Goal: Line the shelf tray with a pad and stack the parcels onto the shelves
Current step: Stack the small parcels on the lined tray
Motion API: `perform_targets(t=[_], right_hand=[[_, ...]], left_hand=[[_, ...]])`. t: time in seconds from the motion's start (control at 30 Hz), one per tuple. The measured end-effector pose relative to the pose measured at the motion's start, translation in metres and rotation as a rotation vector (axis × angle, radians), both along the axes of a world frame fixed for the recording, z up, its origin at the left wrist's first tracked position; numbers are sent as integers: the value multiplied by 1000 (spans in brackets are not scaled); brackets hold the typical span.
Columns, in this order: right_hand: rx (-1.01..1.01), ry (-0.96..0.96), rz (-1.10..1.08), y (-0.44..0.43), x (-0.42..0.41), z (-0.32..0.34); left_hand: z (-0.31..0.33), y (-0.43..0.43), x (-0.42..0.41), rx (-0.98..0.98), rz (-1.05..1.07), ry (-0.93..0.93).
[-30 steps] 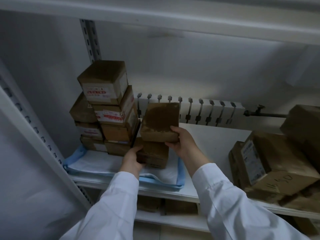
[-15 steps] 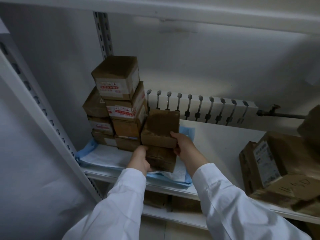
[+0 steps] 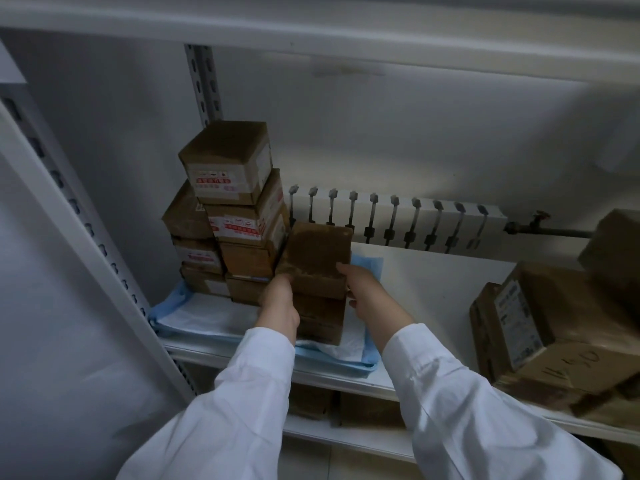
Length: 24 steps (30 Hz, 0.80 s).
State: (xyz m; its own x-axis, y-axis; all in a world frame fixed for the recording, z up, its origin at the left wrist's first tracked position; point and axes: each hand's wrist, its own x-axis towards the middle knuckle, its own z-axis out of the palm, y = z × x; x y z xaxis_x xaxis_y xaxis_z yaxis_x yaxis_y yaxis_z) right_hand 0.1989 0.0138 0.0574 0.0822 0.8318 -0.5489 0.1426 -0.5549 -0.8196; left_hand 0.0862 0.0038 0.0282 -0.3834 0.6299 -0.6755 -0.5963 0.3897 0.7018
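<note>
The upper parcel [image 3: 317, 258], a plain brown box, sits between the two hands, resting flat on a lower parcel [image 3: 320, 320] of about the same width. The left hand [image 3: 280, 303] grips its near left corner, with the fingers curled up against the front face. The right hand [image 3: 367, 292] holds its right end, the fingertips on the near right edge and the thumb lower down, about where the two parcels meet. The lower parcel stands directly under both hands on the blue and white pad [image 3: 194, 317], which spreads out to the left of the left hand and shows again as a blue corner just beyond the right hand. The pad lies on the white shelf [image 3: 433, 271]. Just left of the left hand, touching the upper parcel's left side, a stack of parcels [image 3: 239, 216] with red and white labels rises higher than the hands. Beyond the hands, a white radiator [image 3: 398, 220] runs along the wall behind the shelf. Well to the right of the right hand, large boxes [image 3: 540, 327] lie tilted on the same shelf. White sleeves [image 3: 467, 403] cover both arms.
</note>
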Motion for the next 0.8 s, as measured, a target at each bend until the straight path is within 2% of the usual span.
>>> perform_targets(t=[0.07, 0.17, 0.3, 0.4, 0.47, 0.57, 0.67, 0.8], right_hand=[[32, 9, -14, -3, 6, 7], [91, 20, -30, -9, 15, 16], [107, 29, -52, -20, 33, 28], [176, 46, -69, -29, 49, 35], [258, 59, -88, -37, 66, 38], [401, 19, -128, -45, 92, 43], [523, -86, -217, -55, 126, 47], [562, -194, -303, -72, 173, 52]], left_hand=[[6, -2, 2, -28, 159, 35], [19, -13, 15, 29, 339, 220], [33, -29, 49, 204, 393, 314], [46, -32, 71, 313, 371, 251], [54, -35, 89, 398, 318, 151], [57, -40, 114, 454, 147, 94], [57, -41, 149, 407, -48, 23], [50, -39, 197, 320, -320, -38]])
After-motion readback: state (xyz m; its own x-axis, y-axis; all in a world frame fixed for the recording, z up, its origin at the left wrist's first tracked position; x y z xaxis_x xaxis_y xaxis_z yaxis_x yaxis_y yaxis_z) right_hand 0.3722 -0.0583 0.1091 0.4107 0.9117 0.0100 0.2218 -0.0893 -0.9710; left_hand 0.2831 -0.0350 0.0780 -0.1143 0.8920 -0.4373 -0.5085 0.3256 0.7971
